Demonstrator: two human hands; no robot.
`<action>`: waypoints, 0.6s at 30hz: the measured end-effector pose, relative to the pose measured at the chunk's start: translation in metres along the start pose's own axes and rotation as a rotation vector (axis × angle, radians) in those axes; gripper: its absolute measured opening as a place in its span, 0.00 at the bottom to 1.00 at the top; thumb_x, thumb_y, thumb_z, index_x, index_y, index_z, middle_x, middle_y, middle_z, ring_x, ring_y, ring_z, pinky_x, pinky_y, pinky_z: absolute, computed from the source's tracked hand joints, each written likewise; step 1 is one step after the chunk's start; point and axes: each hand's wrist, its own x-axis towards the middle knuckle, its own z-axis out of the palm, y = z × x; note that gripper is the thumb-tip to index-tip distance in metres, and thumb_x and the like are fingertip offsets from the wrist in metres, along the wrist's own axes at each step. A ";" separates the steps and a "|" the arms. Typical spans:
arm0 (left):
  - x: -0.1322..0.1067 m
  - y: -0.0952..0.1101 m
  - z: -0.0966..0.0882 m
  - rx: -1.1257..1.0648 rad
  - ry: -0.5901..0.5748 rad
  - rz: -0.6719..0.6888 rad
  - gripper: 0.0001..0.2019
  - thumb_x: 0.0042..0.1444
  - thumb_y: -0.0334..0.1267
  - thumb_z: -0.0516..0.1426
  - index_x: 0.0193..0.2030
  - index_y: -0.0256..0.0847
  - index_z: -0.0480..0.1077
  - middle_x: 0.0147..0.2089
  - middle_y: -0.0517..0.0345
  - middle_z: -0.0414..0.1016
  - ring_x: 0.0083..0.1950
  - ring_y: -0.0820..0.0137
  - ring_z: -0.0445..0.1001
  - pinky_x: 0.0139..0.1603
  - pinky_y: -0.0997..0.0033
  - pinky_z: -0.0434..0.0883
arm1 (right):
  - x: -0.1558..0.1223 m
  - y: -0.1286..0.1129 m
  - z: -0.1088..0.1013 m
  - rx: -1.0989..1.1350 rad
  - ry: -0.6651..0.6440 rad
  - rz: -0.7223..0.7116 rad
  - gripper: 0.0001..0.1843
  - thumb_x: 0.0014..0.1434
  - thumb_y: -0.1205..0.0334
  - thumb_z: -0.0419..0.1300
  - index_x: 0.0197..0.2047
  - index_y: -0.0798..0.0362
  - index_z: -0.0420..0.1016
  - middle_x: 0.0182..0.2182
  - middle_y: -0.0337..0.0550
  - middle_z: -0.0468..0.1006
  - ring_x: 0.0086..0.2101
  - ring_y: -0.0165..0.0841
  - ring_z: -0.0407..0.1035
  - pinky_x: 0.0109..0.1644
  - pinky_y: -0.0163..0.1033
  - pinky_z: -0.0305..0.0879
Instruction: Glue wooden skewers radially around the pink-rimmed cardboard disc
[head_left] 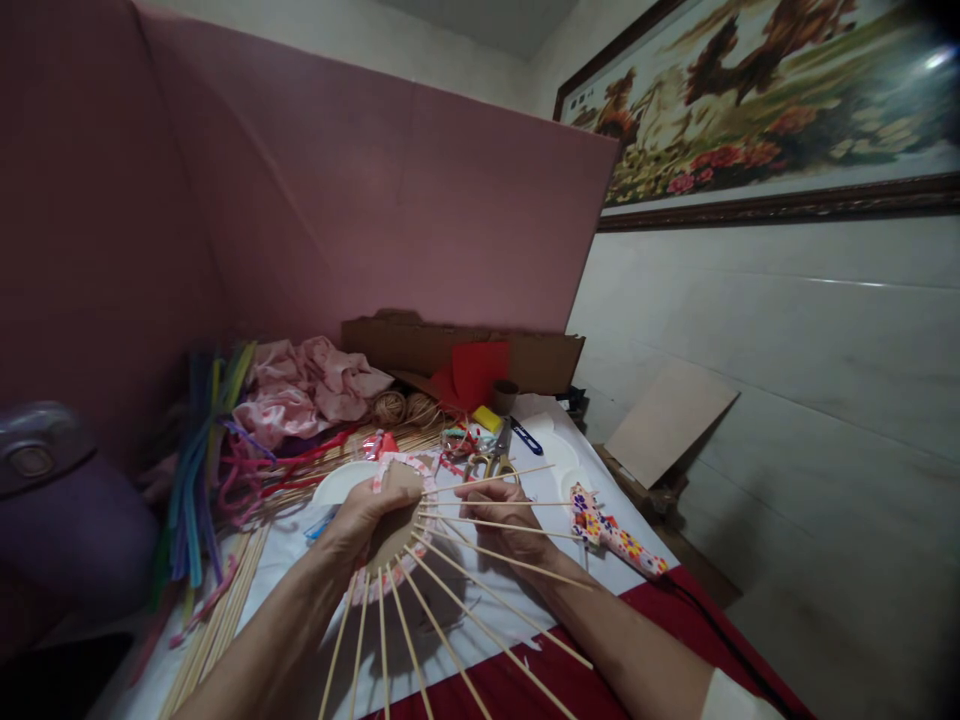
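Observation:
My left hand (369, 515) is closed on the left side of a round cardboard disc (388, 548), thumb on its face. A pink-and-white patterned edging (409, 462) runs around the disc. Several thin wooden sticks (455, 592) fan out from its rim, toward me and to the right. To the right of the disc, the fingers of my right hand (506, 520) are pinched at one of the upper sticks, near its inner end. Other sticks pass across that hand. The exact fingertip contact is too small to make out.
A flower-patterned glue gun (619, 542) lies at the right with a dark cord. Behind the disc are scissors (491, 465), a blue cutter (526, 436), yarn balls (390, 408) and pink cloth (319, 385). Coloured pipe cleaners (196, 490) and loose sticks lie left.

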 end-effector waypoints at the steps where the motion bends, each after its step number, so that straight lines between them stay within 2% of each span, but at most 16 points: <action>1: 0.000 0.000 0.000 0.005 0.002 -0.002 0.09 0.36 0.35 0.59 0.26 0.33 0.67 0.18 0.56 0.72 0.18 0.71 0.68 0.19 0.73 0.64 | 0.000 0.000 0.000 0.005 -0.003 0.005 0.11 0.40 0.63 0.64 0.31 0.57 0.75 0.21 0.41 0.72 0.20 0.24 0.62 0.22 0.30 0.51; 6: 0.001 -0.003 -0.002 -0.012 -0.011 -0.015 0.09 0.36 0.35 0.59 0.26 0.34 0.66 0.19 0.56 0.72 0.18 0.69 0.69 0.20 0.71 0.65 | -0.002 0.000 0.003 0.036 -0.020 -0.012 0.10 0.40 0.64 0.64 0.30 0.57 0.75 0.19 0.40 0.71 0.20 0.23 0.61 0.22 0.30 0.50; 11: 0.003 -0.003 -0.004 -0.006 -0.022 -0.003 0.09 0.36 0.36 0.59 0.26 0.34 0.66 0.20 0.56 0.72 0.19 0.69 0.69 0.20 0.71 0.66 | -0.005 -0.001 0.005 -0.007 -0.046 0.016 0.11 0.43 0.62 0.63 0.31 0.58 0.75 0.20 0.43 0.72 0.20 0.24 0.61 0.20 0.29 0.47; 18: 0.002 -0.003 -0.003 -0.006 -0.015 -0.003 0.09 0.36 0.36 0.60 0.26 0.35 0.66 0.19 0.57 0.72 0.18 0.70 0.69 0.20 0.72 0.65 | -0.010 -0.001 0.011 -0.052 -0.058 0.029 0.11 0.43 0.59 0.62 0.29 0.58 0.75 0.18 0.40 0.71 0.14 0.19 0.51 0.17 0.29 0.38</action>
